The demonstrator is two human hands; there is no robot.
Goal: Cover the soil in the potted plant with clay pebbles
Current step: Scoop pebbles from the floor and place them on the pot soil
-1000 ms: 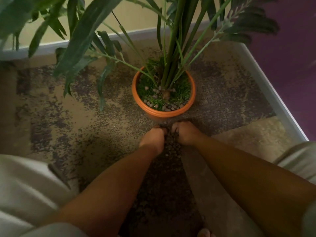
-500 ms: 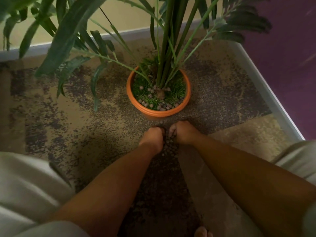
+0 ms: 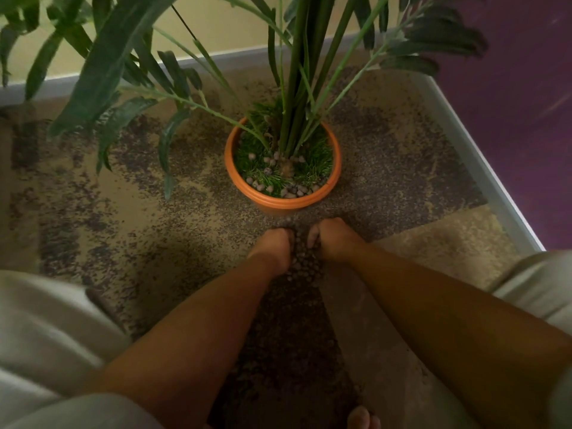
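Your fingers (image 3: 312, 239) were curled down into the heap of clay pebbles (image 3: 301, 261). They cupped it from both sides, and the tips were buried out of view. The heap lay on the carpet (image 3: 130, 230), just in front of the pot (image 3: 283, 203).

Caution: the pebbles were loose and round. If the palms parted during the lift, the load would probably drain through the gap and scatter over the carpet. The stems (image 3: 297, 88) crowded the centre of the pot. A release from height would likely bounce pebbles off the rim, or add to the few already lying at the near edge (image 3: 291, 191), leaving the far side bare.

The left hand (image 3: 274, 247) and right hand (image 3: 334, 239) sat knuckles-up, close together, with only pebbles between them. Your wrists were bent downward. Both forearms converged on the heap from either side of your body.
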